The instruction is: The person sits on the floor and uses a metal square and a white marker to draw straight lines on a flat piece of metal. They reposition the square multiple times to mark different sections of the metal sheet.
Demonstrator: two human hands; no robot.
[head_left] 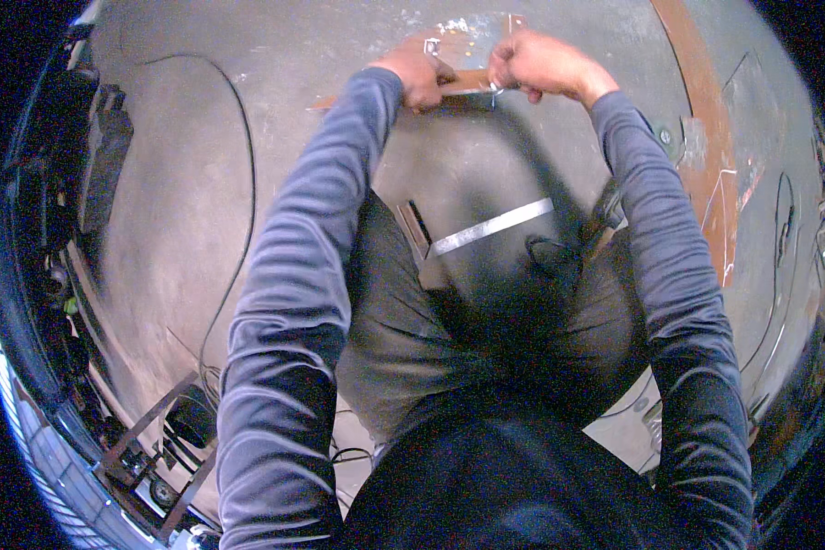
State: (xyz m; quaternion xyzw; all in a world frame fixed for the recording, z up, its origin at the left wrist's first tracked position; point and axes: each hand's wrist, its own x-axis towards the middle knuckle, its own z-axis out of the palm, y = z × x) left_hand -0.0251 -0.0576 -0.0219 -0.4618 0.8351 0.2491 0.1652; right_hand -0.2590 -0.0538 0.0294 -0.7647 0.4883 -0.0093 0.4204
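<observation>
At the top centre my left hand has its fingers curled on a rusty brown flat piece lying crosswise on the floor. Just to its right, my right hand is closed at that piece, pinching a small pale, bent object too small to make out. A light patch with specks lies behind the hands. Between my legs, a silver flat bar lies diagonally, beside a short brown metal piece and a dark loop.
A long rusty strip runs along the right. A black cable curves over the floor at left. Dark equipment lines the left edge, with a metal frame at lower left. More cables lie at far right.
</observation>
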